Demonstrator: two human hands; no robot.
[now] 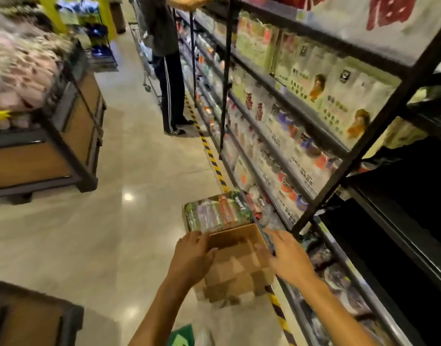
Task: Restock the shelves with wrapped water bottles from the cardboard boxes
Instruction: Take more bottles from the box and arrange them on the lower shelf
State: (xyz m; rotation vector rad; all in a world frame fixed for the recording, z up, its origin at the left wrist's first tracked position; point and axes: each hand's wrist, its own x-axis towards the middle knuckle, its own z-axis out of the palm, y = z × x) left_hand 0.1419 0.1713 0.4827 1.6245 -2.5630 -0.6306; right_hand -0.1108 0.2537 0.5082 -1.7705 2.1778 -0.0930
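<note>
- Cardboard box (pixel 235 260): brown, open-topped, on the floor (pixel 129 171) just beside the foot of the shelving (pixel 314 136). Its long axis runs along the aisle, parallel to the shelf front; the open end faces away from the wearer. The near part is blurred and its contents cannot be told.
- Wrapped pack (pixel 218 212): shrink-wrapped bundle of bottles, lying just beyond the box and touching its far edge. Its long axis lies across the aisle, at right angles to the box. Wrap shows green, pink and red; a short white word on the green end is too blurred to read.
- Left hand (pixel 192 255): fingers spread and loosely curled over the left wall of the box, thumb inside the rim; it rests on the cardboard, not clenched.
- Right hand (pixel 290 258): open, fingers splayed, at the right wall of the box; whether it touches the cardboard cannot be told.
- Shelving: black metal frame, several tiers, stocked with pale boxed goods carrying cartoon figures and small dark characters, illegible. A large red character shows on a white sign (pixel 389 11) at top.
- Hazard tape (pixel 212 158): yellow-and-black stripe on the floor along the shelf base.
- Person (pixel 168 63): standing further down the aisle, dark trousers with white side stripes.
- Display bin (pixel 47 136): wood-panelled, left of the aisle.
</note>
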